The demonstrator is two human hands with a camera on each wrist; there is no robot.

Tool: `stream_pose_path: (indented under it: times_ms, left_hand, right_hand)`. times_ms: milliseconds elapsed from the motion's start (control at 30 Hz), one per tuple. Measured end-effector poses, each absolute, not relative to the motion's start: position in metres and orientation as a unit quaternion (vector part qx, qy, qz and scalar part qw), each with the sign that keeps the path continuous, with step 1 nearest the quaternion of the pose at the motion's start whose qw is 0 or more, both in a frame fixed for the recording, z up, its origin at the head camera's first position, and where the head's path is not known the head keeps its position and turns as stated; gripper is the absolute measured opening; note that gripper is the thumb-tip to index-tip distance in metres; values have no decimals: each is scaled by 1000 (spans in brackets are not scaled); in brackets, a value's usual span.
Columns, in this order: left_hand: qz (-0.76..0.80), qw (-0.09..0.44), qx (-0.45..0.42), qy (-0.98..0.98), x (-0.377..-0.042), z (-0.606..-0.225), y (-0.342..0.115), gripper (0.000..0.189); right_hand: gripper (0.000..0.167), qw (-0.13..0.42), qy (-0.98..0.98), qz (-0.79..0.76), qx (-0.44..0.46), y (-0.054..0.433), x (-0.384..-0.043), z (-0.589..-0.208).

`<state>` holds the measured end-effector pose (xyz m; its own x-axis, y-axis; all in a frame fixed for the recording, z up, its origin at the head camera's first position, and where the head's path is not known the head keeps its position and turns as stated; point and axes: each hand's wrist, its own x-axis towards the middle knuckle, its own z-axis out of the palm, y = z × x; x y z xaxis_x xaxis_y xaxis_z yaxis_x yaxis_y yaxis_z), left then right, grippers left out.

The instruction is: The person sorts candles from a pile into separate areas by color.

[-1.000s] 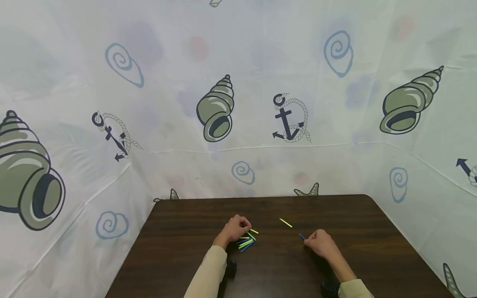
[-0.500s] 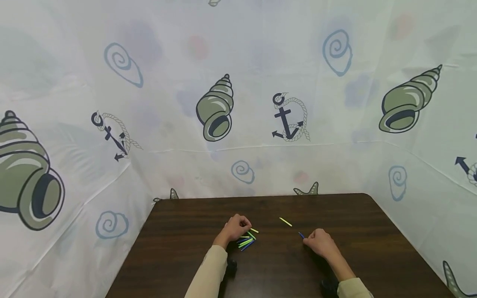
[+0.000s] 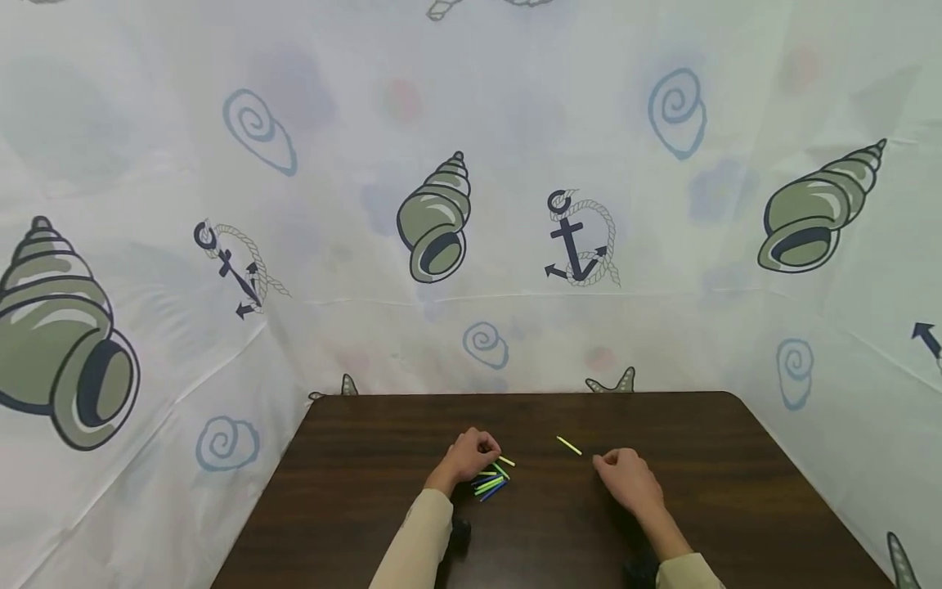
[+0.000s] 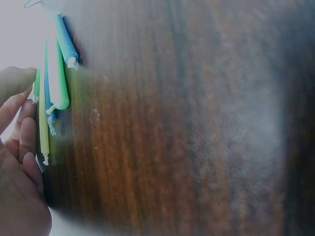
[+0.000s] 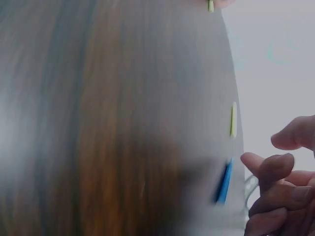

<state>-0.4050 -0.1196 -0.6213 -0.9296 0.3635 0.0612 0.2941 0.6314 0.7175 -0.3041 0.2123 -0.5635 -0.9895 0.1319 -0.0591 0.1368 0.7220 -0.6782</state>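
Observation:
My left hand (image 3: 468, 455) pinches a thin candle at the far side of a small pile of candles (image 3: 489, 487). In the left wrist view, its thumb and fingers meet at a candle's wick end (image 4: 36, 87); green, yellow and blue candles (image 4: 66, 42) with white wicks lie beside them. My right hand (image 3: 630, 481) is over the table on the right, thumb and forefinger spread apart around nothing. A blue candle (image 5: 225, 183) lies on the table near its fingertips in the right wrist view; the hand hides it from the head view. Beyond lies a single yellow candle (image 3: 569, 446).
The dark wood table (image 3: 545, 540) ends at a far edge against a pale curtain (image 3: 515, 327) printed with shells and anchors. Dark wrist devices (image 3: 459, 536) hang below both forearms.
My right fingers have come off the blue candle, and that hand has shifted a little left toward the yellow one. The left hand stays at the pile. The head view has tilted slightly.

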Motion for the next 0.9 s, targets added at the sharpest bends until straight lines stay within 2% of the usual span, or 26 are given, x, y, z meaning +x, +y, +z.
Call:
stream_pose_path:
  times_ms: [133, 333, 600, 900]
  left_hand:
    - [391, 41, 181, 901, -407, -617, -120, 10]
    - [386, 41, 177, 904, -406, -620, -120, 9]
    - [388, 35, 169, 905, -397, -622, -119, 10]
    - [390, 36, 163, 905, -400, -620, -118, 11]
  right_hand:
    - [36, -25, 928, -365, 66, 193, -309, -555]
    - [26, -35, 921, -388, 31, 159, -313, -553]
    - [14, -23, 918, -395, -27, 119, -315, -553]
    - [17, -19, 919, -388, -73, 95, -327, -548]
